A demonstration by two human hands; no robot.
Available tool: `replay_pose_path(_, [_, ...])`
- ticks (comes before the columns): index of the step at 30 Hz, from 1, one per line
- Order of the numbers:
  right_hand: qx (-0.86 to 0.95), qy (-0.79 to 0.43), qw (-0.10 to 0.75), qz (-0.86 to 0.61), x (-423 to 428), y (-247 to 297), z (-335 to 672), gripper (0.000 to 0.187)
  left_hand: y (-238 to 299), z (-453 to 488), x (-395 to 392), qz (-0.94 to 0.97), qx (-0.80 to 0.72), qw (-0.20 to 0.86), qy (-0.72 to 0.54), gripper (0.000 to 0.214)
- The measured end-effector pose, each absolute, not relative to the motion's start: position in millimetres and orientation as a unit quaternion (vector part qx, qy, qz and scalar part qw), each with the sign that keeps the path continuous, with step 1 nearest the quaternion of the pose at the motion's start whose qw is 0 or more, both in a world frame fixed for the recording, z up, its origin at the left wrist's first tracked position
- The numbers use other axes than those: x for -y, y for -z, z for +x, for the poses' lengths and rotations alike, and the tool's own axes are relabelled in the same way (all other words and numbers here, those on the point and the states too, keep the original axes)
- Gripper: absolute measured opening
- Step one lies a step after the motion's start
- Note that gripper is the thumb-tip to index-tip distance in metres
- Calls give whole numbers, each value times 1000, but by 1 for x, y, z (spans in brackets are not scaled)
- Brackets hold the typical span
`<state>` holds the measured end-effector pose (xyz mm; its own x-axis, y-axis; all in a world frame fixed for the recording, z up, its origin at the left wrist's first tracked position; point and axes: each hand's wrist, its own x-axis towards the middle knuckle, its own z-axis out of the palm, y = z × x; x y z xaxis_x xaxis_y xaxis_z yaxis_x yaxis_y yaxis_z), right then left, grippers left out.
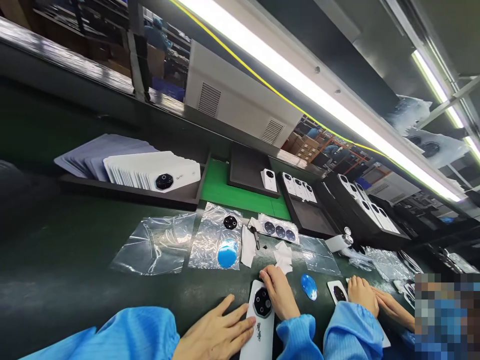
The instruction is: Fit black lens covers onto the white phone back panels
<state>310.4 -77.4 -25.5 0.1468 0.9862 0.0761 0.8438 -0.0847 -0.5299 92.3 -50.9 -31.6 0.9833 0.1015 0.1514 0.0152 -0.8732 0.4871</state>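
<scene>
A white phone cover (263,327), long with rounded corners, lies at the bottom of the frame, right of centre. It leans slightly, top end rightward, its lower end cut off. A black, many-sided camera plate (262,303) with round rings sits near the top, above dark lettering (258,332).

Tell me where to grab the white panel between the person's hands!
The white panel looks thin and seems to lie flat, so probably best by its long edges, coming from left and right; that keeps clear of the black lens patch.
</scene>
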Motion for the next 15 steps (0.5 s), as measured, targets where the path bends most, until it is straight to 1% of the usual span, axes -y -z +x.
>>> replay_pose_path(4, [643, -192, 250, -698, 78, 11, 309, 34, 40, 90, 54, 956, -50, 257, -131, 53])
replay_pose_path(7, [643, -226, 270, -680, 77, -6, 300, 36, 43, 87, 55, 915, -120, 329, -202, 51])
replay_pose_path(9, [645, -254, 278, -666, 73, -16, 287, 39, 41, 83, 51, 851, -196, 421, -246, 60])
replay_pose_path(11, [653, -280, 279, -646, 64, -22, 271, 41, 38, 77, 43, 753, -248, 555, -253, 70])
replay_pose_path(13, [666, -299, 273, -626, 50, -25, 255, 39, 35, 69, 33, 639, -248, 686, -245, 74])
replay_pose_path(15, [677, -300, 261, -619, 29, -26, 244, 30, 36, 58, 26, 551, -239, 756, -260, 73])
